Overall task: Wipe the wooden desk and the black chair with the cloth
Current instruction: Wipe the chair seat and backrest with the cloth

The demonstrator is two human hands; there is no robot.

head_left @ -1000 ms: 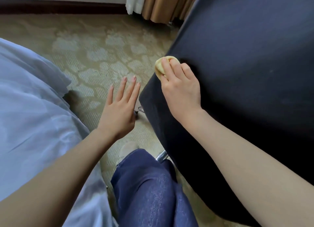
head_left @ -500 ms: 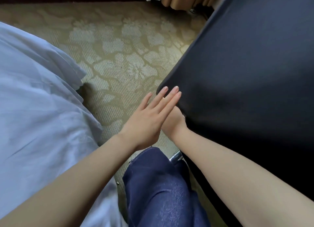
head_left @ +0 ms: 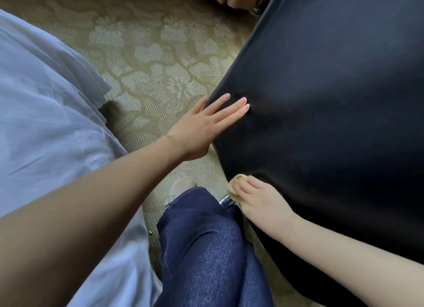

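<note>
Head view: the black chair fills the right side, its padded surface dark and smooth. I judge it firm under pressure but liable to swivel, so it needs bracing. The left hand lies flat on the chair's near edge, fingers straight. The right hand grips the cloth, a small yellow wad pressed to the chair's lower edge. I judge the cloth soft and light, best held bunched under the fingertips. No desk is in view.

carpet open between bedding and black chair, leg nearside
</note>
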